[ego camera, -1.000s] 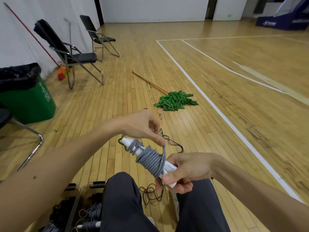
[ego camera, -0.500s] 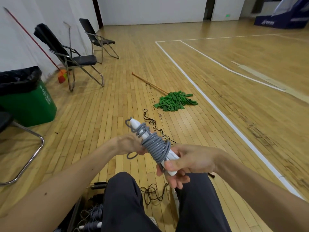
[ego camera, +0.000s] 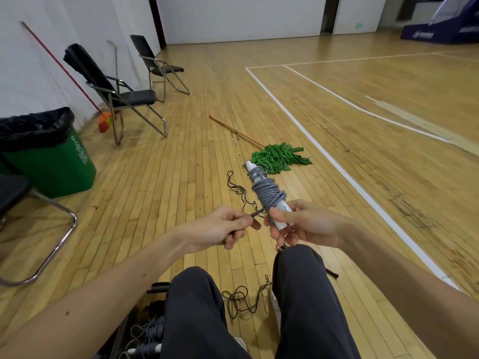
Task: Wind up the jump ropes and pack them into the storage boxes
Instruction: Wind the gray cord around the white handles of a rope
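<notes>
one grey rope [ego camera: 268, 194], wound round its white handles [ego camera: 282, 223], was held tilted near the box [ego camera: 124, 330] at lower left, not yet packed. right hand [ego camera: 303, 224]: fingers curled tight round the handles' lower end, likely steadying the coil. left hand [ego camera: 220, 228]: thumb and fingers pinched narrow on a dark strand [ego camera: 256, 213] just beside the coil, seemingly drawing a tail snug; its origin was blurred. one dark rope [ego camera: 241, 299] lay loose on the floor [ego camera: 181, 177].

The wound jump rope [ego camera: 268, 194] is at twelve o'clock, with the mop [ego camera: 278, 158] on the floor behind it. Two chairs [ego camera: 121, 92] stand at eleven, a bin [ego camera: 51, 164] at ten, and a storage box [ego camera: 149, 332] at seven beside the left leg.
</notes>
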Tool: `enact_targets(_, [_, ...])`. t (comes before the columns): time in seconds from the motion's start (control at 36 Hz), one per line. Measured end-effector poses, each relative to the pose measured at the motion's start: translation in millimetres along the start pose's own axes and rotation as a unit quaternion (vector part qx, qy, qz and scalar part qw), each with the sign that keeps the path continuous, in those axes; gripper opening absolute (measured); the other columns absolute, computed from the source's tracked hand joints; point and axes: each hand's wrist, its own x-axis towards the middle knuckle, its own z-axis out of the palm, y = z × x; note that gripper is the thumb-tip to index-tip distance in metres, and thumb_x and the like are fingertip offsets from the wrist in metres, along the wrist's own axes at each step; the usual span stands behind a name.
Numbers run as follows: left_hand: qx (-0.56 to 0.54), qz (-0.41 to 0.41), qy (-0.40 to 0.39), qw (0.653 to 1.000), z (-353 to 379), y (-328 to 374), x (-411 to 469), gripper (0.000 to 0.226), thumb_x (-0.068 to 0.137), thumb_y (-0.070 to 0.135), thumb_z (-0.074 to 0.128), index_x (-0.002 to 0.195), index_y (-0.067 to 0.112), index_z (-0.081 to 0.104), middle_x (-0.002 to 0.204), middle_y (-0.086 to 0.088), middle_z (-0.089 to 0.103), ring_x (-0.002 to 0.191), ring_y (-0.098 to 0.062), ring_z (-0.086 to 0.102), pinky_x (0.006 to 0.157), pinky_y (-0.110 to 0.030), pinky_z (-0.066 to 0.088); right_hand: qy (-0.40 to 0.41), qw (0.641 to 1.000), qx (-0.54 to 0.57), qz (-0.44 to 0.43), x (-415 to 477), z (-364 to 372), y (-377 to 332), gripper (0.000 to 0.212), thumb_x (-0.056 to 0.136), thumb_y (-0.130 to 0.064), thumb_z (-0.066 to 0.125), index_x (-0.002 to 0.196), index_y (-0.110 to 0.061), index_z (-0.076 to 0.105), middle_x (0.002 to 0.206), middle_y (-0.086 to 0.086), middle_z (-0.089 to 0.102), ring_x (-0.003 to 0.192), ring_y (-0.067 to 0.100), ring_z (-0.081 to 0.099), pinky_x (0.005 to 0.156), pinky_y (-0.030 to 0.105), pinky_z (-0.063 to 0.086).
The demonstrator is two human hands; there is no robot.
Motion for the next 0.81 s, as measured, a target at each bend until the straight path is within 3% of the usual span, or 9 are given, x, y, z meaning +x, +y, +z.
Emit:
enact_targets(0.25, [0.065, -0.011, 0.066, 0.996, 16.8, 4.1, 4.1, 0.027, 0.106, 0.024, 0.047, 0.121, 0.010, 0.064, 0.070, 0.005, 0.057, 0.057, -0.007, 0.045, 0.052, -0.021, 0.042, 0.067, 0.995, -0.066, 0.022, 9.6, -2.0, 22.3, 0.031, 0.100, -0.038, 0.060, 0.098, -0.007, 0.060, 0.074, 0.005, 0.064, 0.064, 0.016, 0.061, 0.060, 0.025, 0.051])
enact_targets(0.39, [0.015, -0.052, 0.116, 0.992, 20.3, 3.9, 9.2, 0.026, 0.107, 0.023, 0.047, 0.122, 0.007, 0.061, 0.089, -0.003, 0.069, 0.059, -0.007, 0.050, 0.053, -0.020, 0.045, 0.136, 0.975, -0.173, 0.007, 24.1, 10.0, 28.5, 0.025, 0.100, -0.034, 0.062, 0.090, -0.011, 0.057, 0.067, 0.004, 0.062, 0.054, 0.016, 0.059, 0.054, 0.030, 0.049])
enact_targets(0.47, [-0.075, -0.071, 0.149, 0.983, 17.0, 5.0, 11.8, 0.028, 0.106, 0.020, 0.047, 0.121, 0.001, 0.061, 0.106, -0.014, 0.072, 0.065, -0.011, 0.057, 0.057, -0.023, 0.050, 0.170, 0.941, -0.293, 0.024, 37.9, 18.2, 30.1, 0.026, 0.101, -0.038, 0.058, 0.087, -0.016, 0.055, 0.073, 0.004, 0.062, 0.056, 0.017, 0.058, 0.057, 0.031, 0.049])
enact_targets(0.58, [-0.212, -0.094, 0.185, 0.955, 16.2, 10.1, 8.3, 0.031, 0.106, 0.028, 0.047, 0.114, 0.001, 0.060, 0.096, -0.016, 0.066, 0.077, -0.019, 0.064, 0.074, -0.031, 0.058, 0.198, 0.850, -0.488, -0.002, 50.7, 40.3, 28.4, 0.014, 0.104, -0.032, 0.052, 0.104, -0.019, 0.055, 0.087, -0.003, 0.052, 0.072, 0.016, 0.054, 0.061, 0.029, 0.039])
enact_targets(0.64, [-0.231, -0.110, 0.213, 0.943, 13.2, 7.9, 5.1, 0.035, 0.106, 0.037, 0.045, 0.111, 0.005, 0.059, 0.095, -0.014, 0.063, 0.083, -0.022, 0.064, 0.085, -0.038, 0.057, 0.182, 0.826, -0.533, -0.009, 56.8, 51.2, 24.2, 0.020, 0.103, -0.030, 0.054, 0.115, -0.015, 0.054, 0.097, -0.002, 0.046, 0.084, 0.019, 0.055, 0.066, 0.029, 0.038])
enact_targets(0.69, [-0.228, -0.135, 0.237, 0.935, 7.1, 3.1, 1.6, 0.042, 0.105, 0.045, 0.042, 0.114, 0.008, 0.059, 0.101, -0.014, 0.063, 0.095, -0.026, 0.063, 0.094, -0.044, 0.053, 0.142, 0.828, -0.543, -0.001, 63.2, 59.1, 19.0, 0.030, 0.099, -0.037, 0.058, 0.119, -0.015, 0.051, 0.101, -0.002, 0.043, 0.089, 0.019, 0.054, 0.066, 0.029, 0.038])
enact_targets(0.81, [-0.237, -0.171, 0.250, 0.923, -10.5, -9.9, -10.7, 0.052, 0.105, 0.054, 0.033, 0.112, 0.011, 0.062, 0.094, -0.010, 0.061, 0.092, -0.024, 0.057, 0.090, -0.041, 0.050, 0.084, 0.842, -0.533, -0.009, 80.1, 74.7, 11.5, 0.052, 0.092, -0.070, 0.050, 0.102, -0.020, 0.041, 0.095, -0.004, 0.046, 0.080, 0.015, 0.048, 0.055, 0.026, 0.029])
